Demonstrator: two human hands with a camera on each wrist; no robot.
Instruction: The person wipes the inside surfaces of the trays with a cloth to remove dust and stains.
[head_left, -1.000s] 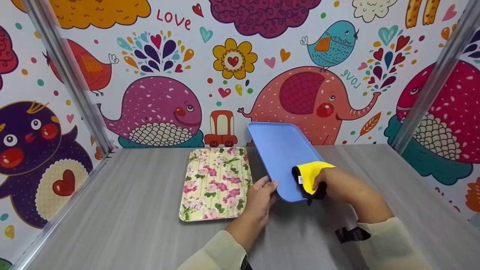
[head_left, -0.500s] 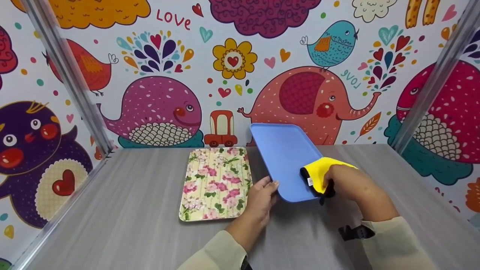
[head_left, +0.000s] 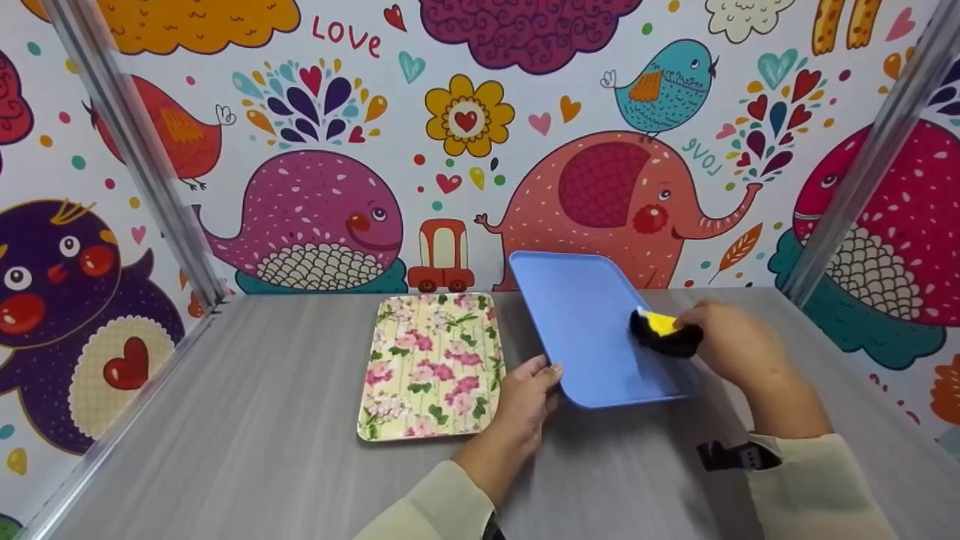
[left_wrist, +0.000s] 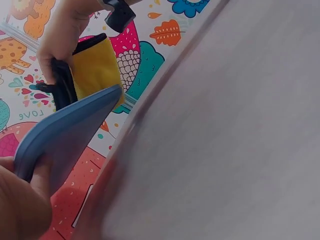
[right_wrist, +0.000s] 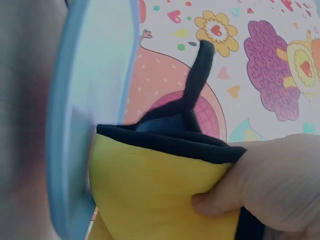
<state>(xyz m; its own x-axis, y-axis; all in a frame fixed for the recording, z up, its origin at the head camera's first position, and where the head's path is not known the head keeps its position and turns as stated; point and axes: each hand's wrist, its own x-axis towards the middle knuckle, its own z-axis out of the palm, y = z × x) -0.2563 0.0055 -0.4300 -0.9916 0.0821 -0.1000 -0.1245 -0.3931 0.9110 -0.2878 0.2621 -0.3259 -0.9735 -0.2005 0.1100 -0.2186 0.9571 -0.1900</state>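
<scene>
Cartoon-printed walls (head_left: 525, 82) surround your grey table (head_left: 262, 405), with a purple bird figure (head_left: 45, 262) on the far left and a metal post (head_left: 142, 157) at the left corner. Moving right, you have a floral tray (head_left: 433, 367) lying flat, pink blossoms on pale yellow, its long side running away from you. Just beside its near right corner is your left hand (head_left: 521, 397), coming out of a pale sleeve (head_left: 442, 502); its fingers and thumb are clamped on the left rim of the blue tray (head_left: 585, 330), towards the near end. You hold that tray at a tilt, to the right of the floral one, its far end in front of the printed elephant (head_left: 600, 187). At the blue tray's right side is the yellow cloth (head_left: 664, 324), edged in black, with a black loop (right_wrist: 197, 75) sticking out in the right wrist view. Your right hand (head_left: 727, 337) pinches the cloth, thumb pressed onto the yellow face, and a black strap (head_left: 739, 455) circles that wrist. Farther right stands another metal post (head_left: 862, 150).
</scene>
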